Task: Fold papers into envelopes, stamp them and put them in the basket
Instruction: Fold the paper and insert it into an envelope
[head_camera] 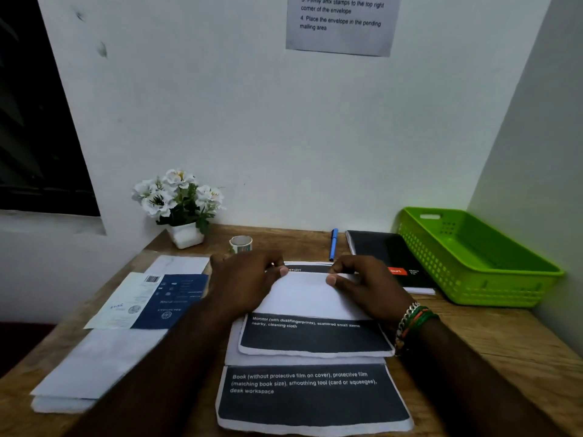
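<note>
**A:** What's under you?

**B:** A wooden table (pixel 492 335) pushed into a white corner. Nearest you, at the bottom centre of the frame, lies a dark printed sheet (pixel 312 397) with white text about a book and protective film.

**A:** And my hands?

**B:** Just above that, in the middle of the frame, both are on the paper you're folding (pixel 310 298). Its white back is turned up over its dark printed face. Your left hand (pixel 243 279) and right hand (pixel 366 283) pinch the folded-over edge, thumbs on top, fingers curled round it. Beaded bracelets (pixel 410 323) circle your right wrist.

**A:** What's at lower left?

**B:** White envelopes (pixel 94 364), with a blue-and-white printed sheet (pixel 157 299) lying on them.

**A:** Farther back?

**B:** A black notebook (pixel 383 252) at right, a blue pen (pixel 333 244) beside it, a small cup (pixel 241 244), and white flowers in a pot (pixel 179 200). The green basket (pixel 473 272) sits at far right, well apart from the paper. An instruction notice (pixel 339 26) hangs at the top.
</note>
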`<state>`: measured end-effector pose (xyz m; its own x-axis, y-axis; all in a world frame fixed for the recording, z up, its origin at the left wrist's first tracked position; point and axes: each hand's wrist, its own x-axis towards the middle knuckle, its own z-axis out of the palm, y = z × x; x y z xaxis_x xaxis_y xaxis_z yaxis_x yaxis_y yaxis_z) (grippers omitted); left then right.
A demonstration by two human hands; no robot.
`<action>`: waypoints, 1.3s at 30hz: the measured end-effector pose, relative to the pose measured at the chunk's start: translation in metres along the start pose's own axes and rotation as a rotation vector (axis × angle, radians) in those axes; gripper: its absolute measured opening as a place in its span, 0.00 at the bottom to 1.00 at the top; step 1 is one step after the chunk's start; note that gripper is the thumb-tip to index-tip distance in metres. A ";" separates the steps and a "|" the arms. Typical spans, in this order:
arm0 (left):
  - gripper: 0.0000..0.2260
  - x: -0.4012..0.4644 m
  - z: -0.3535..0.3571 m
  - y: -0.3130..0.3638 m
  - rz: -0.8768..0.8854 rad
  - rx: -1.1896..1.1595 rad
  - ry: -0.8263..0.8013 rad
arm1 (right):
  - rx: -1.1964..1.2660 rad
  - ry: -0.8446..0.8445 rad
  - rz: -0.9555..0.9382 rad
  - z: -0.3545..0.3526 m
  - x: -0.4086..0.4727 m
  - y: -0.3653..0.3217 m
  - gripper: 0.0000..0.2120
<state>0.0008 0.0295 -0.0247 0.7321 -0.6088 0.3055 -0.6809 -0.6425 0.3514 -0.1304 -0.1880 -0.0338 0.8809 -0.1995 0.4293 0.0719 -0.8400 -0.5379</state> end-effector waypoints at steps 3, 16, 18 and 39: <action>0.10 0.002 -0.006 -0.013 -0.054 0.003 0.031 | 0.020 -0.001 -0.002 -0.003 0.000 0.004 0.05; 0.08 0.004 0.001 -0.014 -0.065 -0.277 0.162 | 0.108 0.009 0.041 -0.005 0.001 0.006 0.08; 0.08 0.005 0.001 -0.017 -0.062 -0.284 0.180 | 0.117 0.023 0.072 -0.010 0.001 0.011 0.08; 0.18 -0.001 -0.006 -0.018 0.050 -0.266 0.145 | -0.020 0.079 0.024 -0.051 -0.011 0.006 0.11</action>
<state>0.0127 0.0442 -0.0257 0.7055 -0.5516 0.4450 -0.7019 -0.4572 0.5461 -0.1640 -0.2171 -0.0047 0.8422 -0.2582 0.4733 0.0416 -0.8442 -0.5345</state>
